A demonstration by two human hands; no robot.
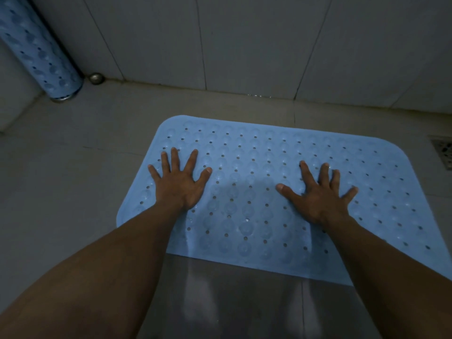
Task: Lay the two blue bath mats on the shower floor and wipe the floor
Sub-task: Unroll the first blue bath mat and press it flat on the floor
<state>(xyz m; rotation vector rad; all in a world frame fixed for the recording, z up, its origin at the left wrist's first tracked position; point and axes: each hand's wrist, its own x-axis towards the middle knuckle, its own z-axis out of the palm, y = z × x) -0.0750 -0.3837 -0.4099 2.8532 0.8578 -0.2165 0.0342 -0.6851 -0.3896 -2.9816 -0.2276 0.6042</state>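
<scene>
One blue bath mat (pixel 256 152) with small holes and round suction bumps lies flat on the grey tiled shower floor (pixel 73 167). My left hand (pixel 179 178) rests palm down on its left part, fingers spread. My right hand (pixel 318 189) presses flat on its right part, fingers spread too. Neither hand grips anything. A second blue mat (pixel 39 52) is rolled up into a tube and leans upright in the far left corner against the wall.
Tiled walls (pixel 244 40) close the far side. A small round metal fitting (pixel 96 78) sits at the wall base beside the rolled mat. A metal floor drain (pixel 444 150) shows at the right edge. A wet patch glints near the far wall.
</scene>
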